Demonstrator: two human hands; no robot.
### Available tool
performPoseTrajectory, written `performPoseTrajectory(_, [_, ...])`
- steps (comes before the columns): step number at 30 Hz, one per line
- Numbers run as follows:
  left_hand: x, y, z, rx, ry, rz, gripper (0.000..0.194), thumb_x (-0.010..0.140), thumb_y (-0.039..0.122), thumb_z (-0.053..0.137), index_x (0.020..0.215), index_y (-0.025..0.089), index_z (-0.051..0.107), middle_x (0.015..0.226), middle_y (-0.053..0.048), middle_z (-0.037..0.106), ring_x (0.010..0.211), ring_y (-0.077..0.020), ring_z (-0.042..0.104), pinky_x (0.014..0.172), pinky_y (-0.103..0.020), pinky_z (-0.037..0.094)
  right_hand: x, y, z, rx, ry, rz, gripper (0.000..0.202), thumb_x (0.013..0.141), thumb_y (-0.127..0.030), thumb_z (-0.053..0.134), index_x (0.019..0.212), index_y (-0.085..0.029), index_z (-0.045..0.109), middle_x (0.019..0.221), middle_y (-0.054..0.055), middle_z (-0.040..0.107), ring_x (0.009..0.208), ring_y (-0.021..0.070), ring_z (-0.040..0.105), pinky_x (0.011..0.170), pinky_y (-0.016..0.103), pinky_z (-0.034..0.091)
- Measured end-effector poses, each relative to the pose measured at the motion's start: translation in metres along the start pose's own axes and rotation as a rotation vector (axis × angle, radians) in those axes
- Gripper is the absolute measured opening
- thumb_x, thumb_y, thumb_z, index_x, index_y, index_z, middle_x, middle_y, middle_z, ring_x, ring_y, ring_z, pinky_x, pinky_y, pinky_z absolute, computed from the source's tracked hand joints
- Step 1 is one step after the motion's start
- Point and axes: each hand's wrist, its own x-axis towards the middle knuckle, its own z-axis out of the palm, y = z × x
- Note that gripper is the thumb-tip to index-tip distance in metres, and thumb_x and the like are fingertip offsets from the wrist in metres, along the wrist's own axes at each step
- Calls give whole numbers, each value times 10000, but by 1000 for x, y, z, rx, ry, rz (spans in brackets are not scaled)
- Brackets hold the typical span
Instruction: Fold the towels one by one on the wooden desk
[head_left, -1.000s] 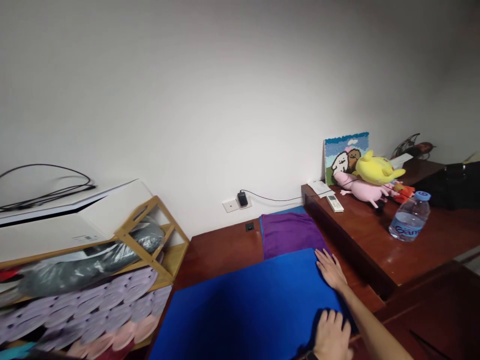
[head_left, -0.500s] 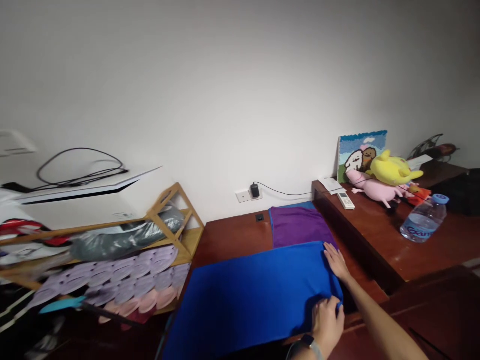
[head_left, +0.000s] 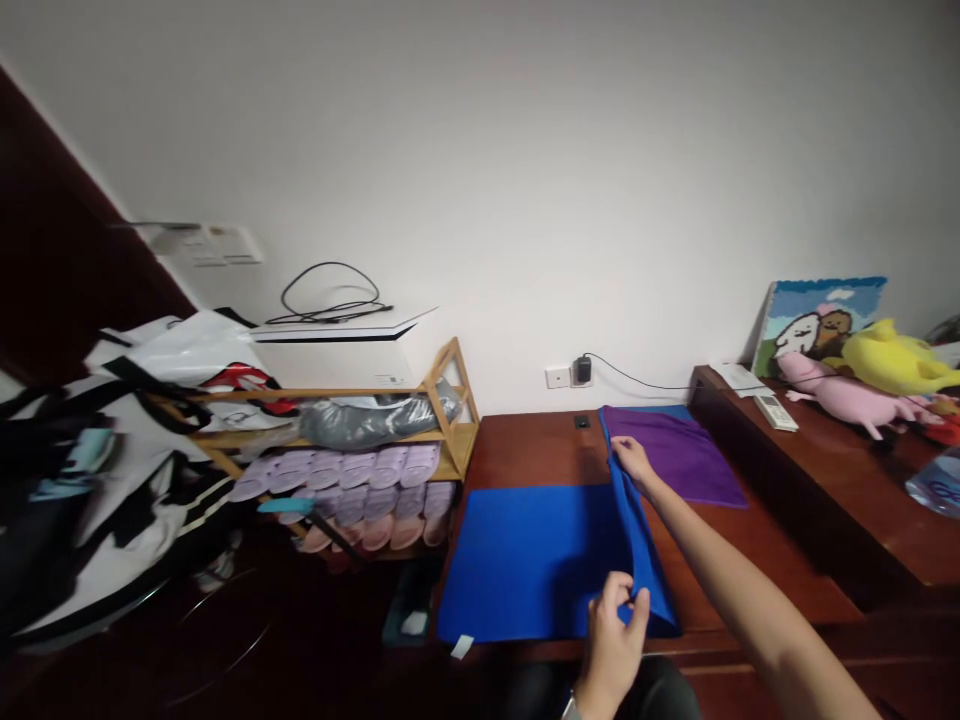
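Observation:
A blue cloth [head_left: 532, 560] covers the front of the low brown table, its right part lifted into a standing fold. My right hand [head_left: 631, 462] pinches the far end of that raised edge. Nearer the table's front, my left hand [head_left: 619, 625], with a watch band at the wrist, grips the same edge between thumb and fingers. Behind and to the right lies a folded purple cloth [head_left: 682, 455] with some blue showing at its back edge. A small white tag [head_left: 462, 647] sticks out at the blue cloth's front left.
On the left stands a wooden rack [head_left: 454, 400] with several slippers [head_left: 360, 470] and a white box [head_left: 337, 362]. A higher brown cabinet [head_left: 840, 480] at right bears plush toys [head_left: 847, 395], a remote [head_left: 775, 412] and a bottle [head_left: 937, 482]. A plugged adapter [head_left: 583, 370] is on the wall.
The blue cloth's right edge has been lifted and brought leftward over the cloth, with both hands now gripping it. The right hand was flat before. The view has shifted left.

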Motion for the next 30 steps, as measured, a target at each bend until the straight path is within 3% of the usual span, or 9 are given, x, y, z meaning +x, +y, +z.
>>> performPoseTrajectory(3, [-8, -10, -57, -86, 112, -64, 400, 972, 624, 549, 933, 240, 653, 722, -34, 701, 718, -192, 697, 692, -274, 535, -5, -34, 71, -87, -186, -54, 322, 836, -405, 618, 981, -173, 788, 913, 68, 804, 825, 214, 733, 793, 318, 583])
performPoseTrajectory(6, [-20, -35, -114, -137, 254, -184, 444, 932, 681, 570, 923, 243, 645, 738, -38, 722, 733, -215, 739, 706, -281, 559, -19, -63, 148, -171, -363, -116, 255, 861, -333, 606, 947, -197, 803, 963, 61, 815, 901, 215, 747, 847, 304, 577])
performPoseTrajectory(10, [-42, -96, -181, 34, 443, -379, 541, 882, 783, 514, 937, 265, 658, 761, -60, 765, 757, -261, 770, 704, -313, 569, -57, -86, 243, -303, -580, -201, 199, 867, -244, 612, 890, -217, 808, 943, 62, 816, 915, 217, 755, 855, 278, 560])
performPoseTrajectory(13, [-60, -149, -216, 268, 469, -437, 601, 882, 821, 421, 833, 280, 679, 723, -55, 743, 703, -266, 745, 662, -334, 553, -91, -86, 289, -413, -708, -271, 154, 838, -188, 647, 837, -233, 794, 932, 51, 805, 954, 216, 746, 899, 267, 533])
performPoseTrajectory(16, [-74, -188, -231, 441, 542, -374, 624, 887, 818, 408, 699, 288, 678, 705, -63, 700, 717, -272, 717, 713, -375, 569, -112, -76, 310, -511, -749, -331, 152, 859, -185, 644, 900, -216, 787, 1103, 98, 775, 1093, 254, 705, 994, 325, 500])
performPoseTrajectory(20, [-78, -211, -227, 507, 674, -291, 558, 914, 739, 456, 749, 286, 736, 998, -123, 744, 966, -316, 729, 898, -453, 585, -111, -63, 317, -554, -775, -405, 230, 931, -208, 569, 1046, -200, 768, 1357, 141, 675, 1296, 275, 598, 1104, 377, 441])
performPoseTrajectory(23, [-75, -218, -222, 523, 701, -292, 491, 926, 664, 483, 756, 283, 742, 1135, -139, 749, 1052, -340, 719, 960, -501, 571, -105, -58, 320, -527, -856, -457, 230, 917, -184, 571, 1025, -220, 771, 1273, 91, 733, 1334, 238, 581, 1124, 333, 432])
performPoseTrajectory(25, [-74, -224, -221, 533, 715, -300, 460, 916, 640, 512, 740, 282, 741, 1157, -145, 759, 1038, -349, 726, 945, -513, 577, -107, -55, 322, -509, -896, -470, 225, 900, -168, 578, 991, -233, 774, 1162, 61, 774, 1246, 221, 643, 1079, 309, 466])
performPoseTrajectory(30, [-78, -236, -227, 463, 743, -312, 446, 892, 657, 532, 734, 302, 750, 1049, -126, 808, 984, -346, 760, 888, -487, 608, -118, -54, 326, -467, -851, -446, 204, 865, -134, 603, 934, -215, 777, 1163, 87, 778, 1125, 231, 699, 1039, 315, 489])
